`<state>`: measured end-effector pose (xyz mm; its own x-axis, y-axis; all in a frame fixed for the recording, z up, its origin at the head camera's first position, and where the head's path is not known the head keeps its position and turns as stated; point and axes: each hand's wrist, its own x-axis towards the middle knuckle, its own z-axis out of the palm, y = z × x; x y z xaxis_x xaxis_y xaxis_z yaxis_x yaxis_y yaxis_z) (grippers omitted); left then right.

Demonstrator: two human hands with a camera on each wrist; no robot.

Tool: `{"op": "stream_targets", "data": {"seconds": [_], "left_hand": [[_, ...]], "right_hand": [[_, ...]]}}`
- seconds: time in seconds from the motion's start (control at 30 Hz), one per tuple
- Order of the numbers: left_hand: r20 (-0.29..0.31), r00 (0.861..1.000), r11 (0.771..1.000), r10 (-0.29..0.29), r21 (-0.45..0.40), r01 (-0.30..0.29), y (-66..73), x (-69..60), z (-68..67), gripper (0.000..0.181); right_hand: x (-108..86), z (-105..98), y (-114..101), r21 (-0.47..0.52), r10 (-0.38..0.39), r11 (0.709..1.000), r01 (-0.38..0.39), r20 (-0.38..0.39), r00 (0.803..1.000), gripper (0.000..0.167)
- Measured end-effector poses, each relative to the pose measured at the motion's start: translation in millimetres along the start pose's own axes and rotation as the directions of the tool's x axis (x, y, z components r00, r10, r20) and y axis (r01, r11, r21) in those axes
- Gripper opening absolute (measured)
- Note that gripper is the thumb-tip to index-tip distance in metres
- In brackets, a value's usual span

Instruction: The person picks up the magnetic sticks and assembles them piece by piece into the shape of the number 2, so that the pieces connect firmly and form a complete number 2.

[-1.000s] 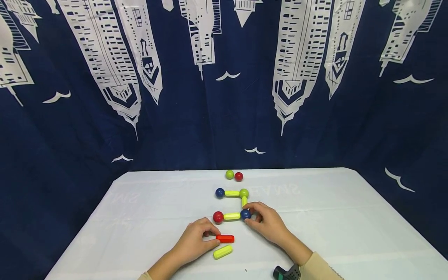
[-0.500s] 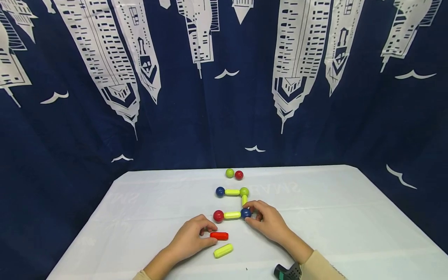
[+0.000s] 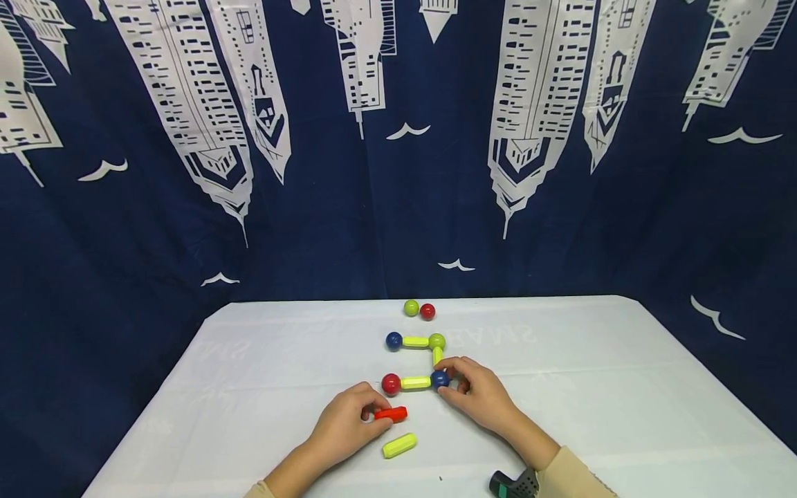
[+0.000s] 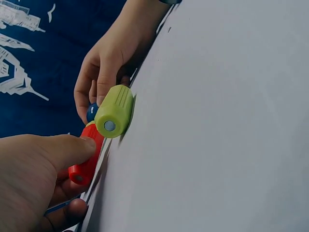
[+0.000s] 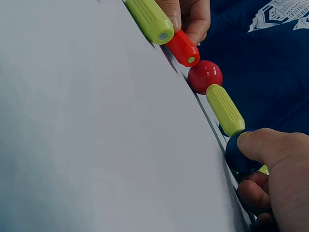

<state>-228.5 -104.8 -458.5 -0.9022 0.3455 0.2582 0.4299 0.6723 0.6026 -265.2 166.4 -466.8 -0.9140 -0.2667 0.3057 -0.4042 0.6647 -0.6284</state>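
In the head view my left hand pinches a red magnetic rod between thumb and fingers, its right end tilted slightly away from me. My right hand holds a blue ball at the near corner of a joined shape. From that ball a yellow-green rod runs left to a red ball. Another yellow-green rod leads back to a green ball, which a further rod joins to a second blue ball. The left wrist view shows the red rod under my thumb.
A loose yellow-green rod lies on the white table, nearer me than the red one. Behind the shape sit a loose green ball and a red ball. A dark blue printed cloth hangs beyond the table.
The red rod has shifted left and away from me, and its right end has turned away from me. My left fingers have closed in on it again. The right hand stays at the blue ball.
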Motion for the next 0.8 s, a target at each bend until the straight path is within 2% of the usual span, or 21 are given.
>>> {"op": "stream_targets", "data": {"seconds": [0.27,0.57,0.8], "left_hand": [[-0.066,0.996,0.998,-0.066,0.011,0.067,2.8,-1.8,2.4,0.010],[-0.127,0.975,0.979,-0.180,0.078,0.191,8.2,-2.7,1.4,0.010],[-0.159,0.965,0.968,-0.208,0.106,0.227,9.8,-2.8,1.7,0.014]], "right_hand": [[-0.8,-0.8,-0.4,0.004,0.000,1.000,0.000,-0.004,1.000,0.034],[-0.8,-1.0,0.4,0.008,-0.017,1.000,0.017,-0.009,1.000,0.034],[-0.7,-1.5,0.1,0.013,-0.012,1.000,0.012,-0.010,1.000,0.034]]}}
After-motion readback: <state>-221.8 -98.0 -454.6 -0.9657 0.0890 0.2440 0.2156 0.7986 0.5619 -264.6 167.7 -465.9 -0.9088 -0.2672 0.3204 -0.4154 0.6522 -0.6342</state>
